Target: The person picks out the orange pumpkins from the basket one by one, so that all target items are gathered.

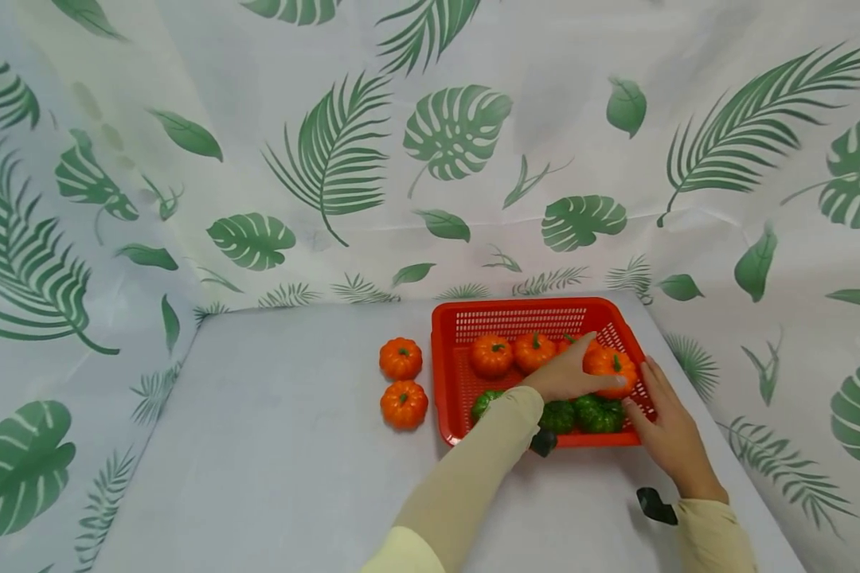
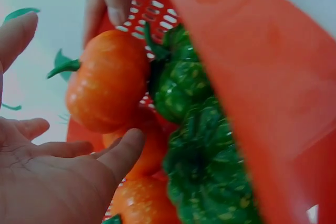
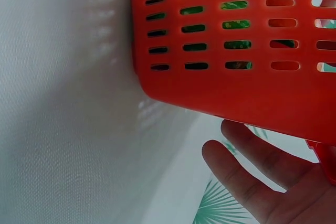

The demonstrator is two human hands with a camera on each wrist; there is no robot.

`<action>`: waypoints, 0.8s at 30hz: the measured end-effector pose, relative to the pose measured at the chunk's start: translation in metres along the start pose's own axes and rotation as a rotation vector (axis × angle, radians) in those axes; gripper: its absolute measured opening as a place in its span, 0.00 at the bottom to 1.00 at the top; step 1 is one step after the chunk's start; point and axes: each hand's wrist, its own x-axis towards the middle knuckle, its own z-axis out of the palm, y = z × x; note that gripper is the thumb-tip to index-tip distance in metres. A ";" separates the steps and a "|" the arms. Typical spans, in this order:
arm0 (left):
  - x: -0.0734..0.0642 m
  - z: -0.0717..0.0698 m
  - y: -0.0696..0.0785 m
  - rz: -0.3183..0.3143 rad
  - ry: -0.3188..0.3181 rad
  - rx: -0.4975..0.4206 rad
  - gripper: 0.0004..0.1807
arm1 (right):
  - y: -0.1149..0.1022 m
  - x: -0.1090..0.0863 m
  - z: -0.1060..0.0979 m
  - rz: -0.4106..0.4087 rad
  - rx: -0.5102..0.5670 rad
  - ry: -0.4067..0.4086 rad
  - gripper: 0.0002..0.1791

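Observation:
My left hand (image 1: pixel 566 374) reaches into a red plastic basket (image 1: pixel 446 374), thumb and fingers spread around an orange toy pumpkin (image 1: pixel 611 370) at the right end. In the left wrist view that pumpkin (image 2: pixel 110 82) sits tilted, its green stem pointing sideways, and my left fingers (image 2: pixel 123 153) are extended beside it. My right hand (image 1: pixel 670 430) holds the basket's right side, thumb inside the rim and fingers outside. From the right wrist, two of those fingers (image 3: pixel 236 177) show along the slotted outer wall. Green toy pumpkins (image 1: pixel 599 414) lie along the near side.
Other orange pumpkins (image 1: pixel 490 356) line the basket's far side. Left of the basket, two more orange pumpkins (image 1: pixel 401 359) (image 1: pixel 404 405) stand on the white table (image 1: pixel 272 446). Leaf-printed cloth (image 1: pixel 473 223) hangs behind and at both sides.

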 end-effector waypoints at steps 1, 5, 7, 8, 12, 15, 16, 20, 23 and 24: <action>0.000 0.001 0.000 -0.004 -0.003 0.007 0.50 | 0.000 0.000 0.000 -0.002 0.001 0.003 0.42; 0.001 0.006 -0.002 0.004 -0.012 0.042 0.48 | -0.001 -0.001 0.000 0.002 -0.005 0.008 0.42; 0.002 0.007 -0.004 0.016 -0.014 0.069 0.47 | -0.001 -0.001 0.000 0.002 -0.007 0.009 0.42; 0.004 0.008 -0.005 0.019 -0.012 0.087 0.47 | -0.001 -0.001 -0.001 0.000 -0.009 0.012 0.42; 0.013 0.013 -0.009 -0.004 0.013 0.173 0.46 | -0.001 -0.001 -0.001 -0.010 -0.005 0.015 0.41; 0.016 0.017 -0.009 -0.033 0.041 0.218 0.45 | 0.000 -0.002 -0.001 -0.012 0.001 0.013 0.41; 0.017 0.019 -0.009 -0.040 0.052 0.233 0.44 | -0.001 -0.002 -0.002 -0.010 0.003 0.010 0.41; 0.012 0.022 -0.003 -0.050 0.092 0.246 0.41 | -0.001 -0.003 -0.001 -0.006 -0.001 0.009 0.40; 0.011 0.025 -0.001 -0.044 0.117 0.217 0.39 | -0.001 -0.003 -0.001 -0.006 -0.005 0.016 0.40; 0.010 0.026 0.000 -0.046 0.119 0.202 0.38 | -0.001 -0.003 -0.001 -0.007 -0.003 0.016 0.40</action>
